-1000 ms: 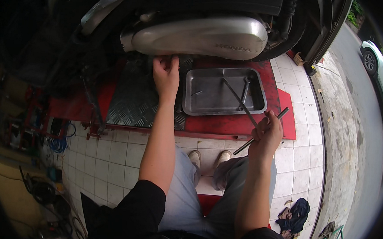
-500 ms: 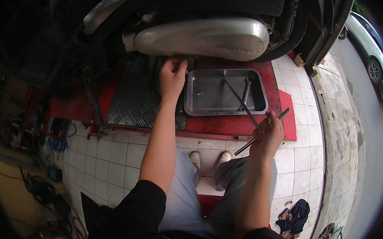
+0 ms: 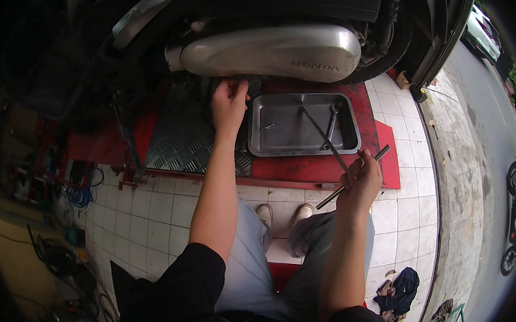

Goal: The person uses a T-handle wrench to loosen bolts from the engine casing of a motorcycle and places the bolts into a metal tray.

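Note:
My left hand reaches under the silver engine cover of a scooter, its fingers pinched on a small part I cannot make out. My right hand grips a long metal T-handle wrench, held over the red lift platform. A steel tray lies between both hands on the platform. It holds a small bolt and a wrench. The long shaft of the held tool crosses the tray's right side.
A diamond-plate panel covers the platform's left part. My shoes rest on white floor tiles. Blue cable and tools lie at the left, a dark rag at the lower right. A car and a motorbike stand on the road.
My left hand has drawn back slightly from under the engine cover toward the tray's left edge. My right hand has stayed in place with the T-handle wrench.

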The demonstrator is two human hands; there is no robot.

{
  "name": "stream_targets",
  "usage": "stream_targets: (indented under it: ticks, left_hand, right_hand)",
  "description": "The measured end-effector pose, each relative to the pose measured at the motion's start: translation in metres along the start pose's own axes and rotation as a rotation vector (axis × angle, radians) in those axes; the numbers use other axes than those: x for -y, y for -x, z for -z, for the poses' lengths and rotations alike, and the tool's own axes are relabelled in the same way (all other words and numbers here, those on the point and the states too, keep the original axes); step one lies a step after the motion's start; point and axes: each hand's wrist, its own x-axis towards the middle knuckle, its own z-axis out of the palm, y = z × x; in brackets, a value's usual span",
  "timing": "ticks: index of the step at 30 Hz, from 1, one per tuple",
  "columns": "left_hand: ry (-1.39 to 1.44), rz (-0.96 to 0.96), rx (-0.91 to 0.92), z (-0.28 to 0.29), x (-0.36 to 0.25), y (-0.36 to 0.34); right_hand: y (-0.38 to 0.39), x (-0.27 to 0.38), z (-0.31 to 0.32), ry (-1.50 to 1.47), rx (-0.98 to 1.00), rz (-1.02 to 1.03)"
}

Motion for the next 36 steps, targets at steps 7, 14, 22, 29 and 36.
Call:
stream_targets:
  ticks: [7, 14, 22, 29, 36]
  left_hand:
    - [0.001, -0.076, -0.076, -0.002, -0.001, 0.002]
    - [0.025, -0.114, -0.154, -0.005, 0.0, 0.001]
    - [-0.091, -0.092, -0.159, 0.0, -0.003, 0.003]
    - [-0.321, -0.024, -0.135, 0.006, -0.028, 0.01]
    - [0.287, 0.255, -0.146, 0.004, -0.03, 0.009]
  right_hand:
    - [0.002, 0.001, -0.001, 0.007, 0.002, -0.005]
    - [0.002, 0.001, -0.001, 0.004, 0.005, -0.001]
    - [0.002, 0.0, 0.0, -0.007, 0.017, 0.005]
    - [0.002, 0.0, -0.001, 0.002, 0.0, 0.002]
    - [0.003, 0.001, -0.002, 0.001, 0.007, -0.005]
